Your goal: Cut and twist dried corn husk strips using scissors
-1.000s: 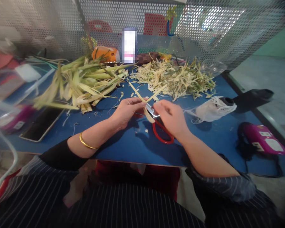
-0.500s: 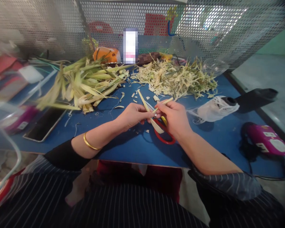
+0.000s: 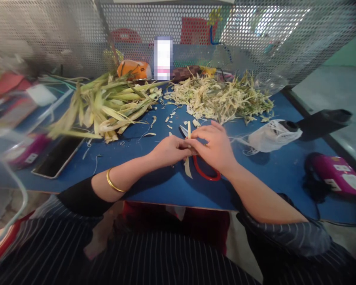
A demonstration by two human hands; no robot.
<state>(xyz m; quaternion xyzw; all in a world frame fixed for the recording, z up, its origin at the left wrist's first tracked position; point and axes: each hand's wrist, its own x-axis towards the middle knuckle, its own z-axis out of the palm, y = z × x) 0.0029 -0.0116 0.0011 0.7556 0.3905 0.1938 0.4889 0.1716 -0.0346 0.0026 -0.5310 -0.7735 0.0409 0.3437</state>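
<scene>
My left hand (image 3: 169,150) and my right hand (image 3: 215,147) meet over the blue table (image 3: 154,186), both pinching a thin pale leaf strip (image 3: 188,130) that stands upright between them; its lower end (image 3: 188,168) hangs below my fingers. Red-handled scissors (image 3: 206,174) lie under my right hand, their blade tip (image 3: 182,130) poking out beside the strip. A gold bangle (image 3: 114,185) sits on my left wrist.
A heap of green-yellow leaves (image 3: 106,105) lies at the back left, a pile of shredded trimmings (image 3: 222,97) at the back right. A white string bundle (image 3: 269,136), a magenta tool (image 3: 335,176), a phone (image 3: 56,156) and a perforated metal screen (image 3: 255,35) surround them.
The strip, earlier splayed into a V between my fingers, now stands as one upright piece. Both hands have drawn closer together and lower, onto the scissors.
</scene>
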